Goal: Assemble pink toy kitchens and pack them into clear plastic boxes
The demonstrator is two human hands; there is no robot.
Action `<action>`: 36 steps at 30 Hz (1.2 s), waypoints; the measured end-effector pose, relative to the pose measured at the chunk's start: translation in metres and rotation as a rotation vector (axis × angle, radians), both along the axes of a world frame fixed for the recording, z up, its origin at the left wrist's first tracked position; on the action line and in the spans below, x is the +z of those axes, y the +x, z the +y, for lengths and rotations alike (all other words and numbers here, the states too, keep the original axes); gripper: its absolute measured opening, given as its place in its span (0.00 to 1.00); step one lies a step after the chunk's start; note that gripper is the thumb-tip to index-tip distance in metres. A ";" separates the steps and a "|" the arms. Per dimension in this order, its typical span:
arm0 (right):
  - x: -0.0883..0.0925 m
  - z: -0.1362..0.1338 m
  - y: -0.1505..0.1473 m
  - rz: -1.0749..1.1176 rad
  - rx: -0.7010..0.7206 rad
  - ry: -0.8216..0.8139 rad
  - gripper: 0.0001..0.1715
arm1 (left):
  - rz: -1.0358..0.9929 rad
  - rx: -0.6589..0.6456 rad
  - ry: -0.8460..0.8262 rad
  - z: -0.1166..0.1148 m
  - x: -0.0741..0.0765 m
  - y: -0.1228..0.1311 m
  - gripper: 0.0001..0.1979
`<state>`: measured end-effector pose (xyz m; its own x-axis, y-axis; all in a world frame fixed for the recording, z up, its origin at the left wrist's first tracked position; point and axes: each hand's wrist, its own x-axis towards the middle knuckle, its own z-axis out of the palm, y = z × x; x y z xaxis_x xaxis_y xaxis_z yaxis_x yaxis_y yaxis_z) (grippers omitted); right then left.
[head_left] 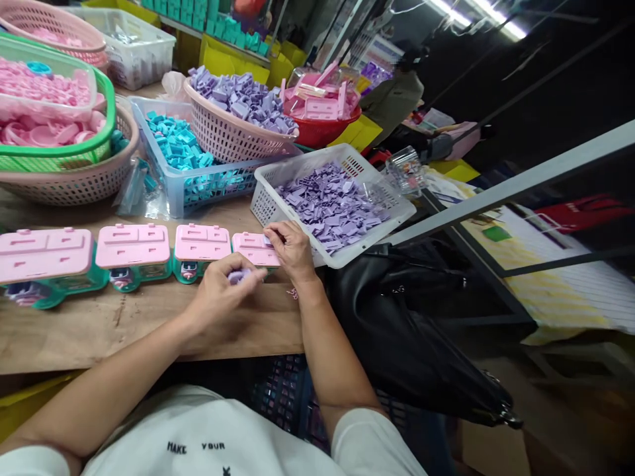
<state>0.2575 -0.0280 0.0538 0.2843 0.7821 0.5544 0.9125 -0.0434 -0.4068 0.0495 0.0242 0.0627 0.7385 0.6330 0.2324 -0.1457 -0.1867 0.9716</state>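
Observation:
Several pink-topped teal plastic toy boxes stand in a row along the bench, among them one box (202, 242) in the middle and the rightmost box (251, 248). My left hand (223, 284) is curled round some small purple plastic pieces (239, 276), just in front of the rightmost box. Over that box's right end, my right hand (292, 250) pinches a small purple plastic piece (268, 240) at the pink top. Its fingers hide part of the piece, so I cannot tell whether it sits in a slot.
A white basket (262, 198) of flat purple pieces lies right behind my right hand. Behind the row are a blue bin (173, 192) of turquoise parts and a pink basket (223, 135) of purple parts. A black bag (387, 311) hangs at the right; a person (397, 92) is farther back.

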 end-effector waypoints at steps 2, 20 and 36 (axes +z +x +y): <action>0.005 -0.008 -0.015 -0.014 -0.054 0.090 0.18 | -0.024 0.024 -0.390 -0.001 0.010 -0.004 0.26; 0.021 -0.018 -0.102 0.549 0.333 -0.051 0.20 | -0.062 0.139 -0.644 -0.006 0.004 -0.041 0.30; 0.018 0.026 -0.077 0.511 0.332 0.066 0.13 | -0.033 0.223 -0.149 0.022 -0.009 -0.044 0.26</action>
<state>0.1801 -0.0023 0.0721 0.2737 0.8433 0.4626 0.5618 0.2502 -0.7885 0.0058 0.0459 0.0539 0.5704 0.8083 0.1460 -0.1487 -0.0731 0.9862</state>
